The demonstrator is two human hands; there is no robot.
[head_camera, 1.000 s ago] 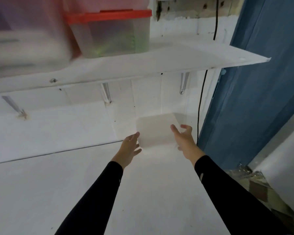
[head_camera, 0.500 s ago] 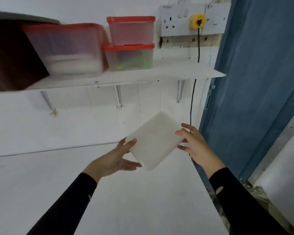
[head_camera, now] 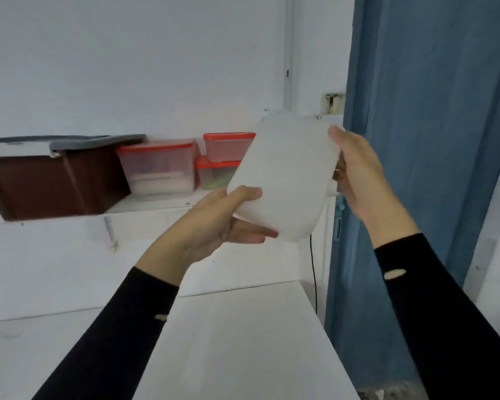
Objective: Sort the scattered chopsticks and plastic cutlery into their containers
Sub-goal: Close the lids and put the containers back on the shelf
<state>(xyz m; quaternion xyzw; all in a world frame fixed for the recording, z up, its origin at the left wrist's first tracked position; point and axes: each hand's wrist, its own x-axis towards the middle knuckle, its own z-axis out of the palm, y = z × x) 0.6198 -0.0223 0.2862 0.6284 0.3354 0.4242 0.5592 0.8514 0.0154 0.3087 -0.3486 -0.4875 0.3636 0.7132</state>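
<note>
I hold a white translucent plastic container [head_camera: 286, 177] up in front of the wall shelf, tilted, with its flat bottom facing me. My left hand [head_camera: 214, 226] grips its lower left corner, thumb on the near face and fingers underneath. My right hand [head_camera: 358, 174] grips its upper right edge, fingers curled behind it. No chopsticks or cutlery lie loose in view.
On the white shelf [head_camera: 150, 207] stand a dark brown bin [head_camera: 49, 186] with a grey lid, a large red-lidded clear box [head_camera: 159, 168] and two stacked small red-lidded boxes [head_camera: 222, 160]. A white counter [head_camera: 243, 342] lies below. A blue door [head_camera: 430, 140] stands to the right.
Both hands took the white container off the counter by the wall and raised it to shelf height. My view tilted upward.
</note>
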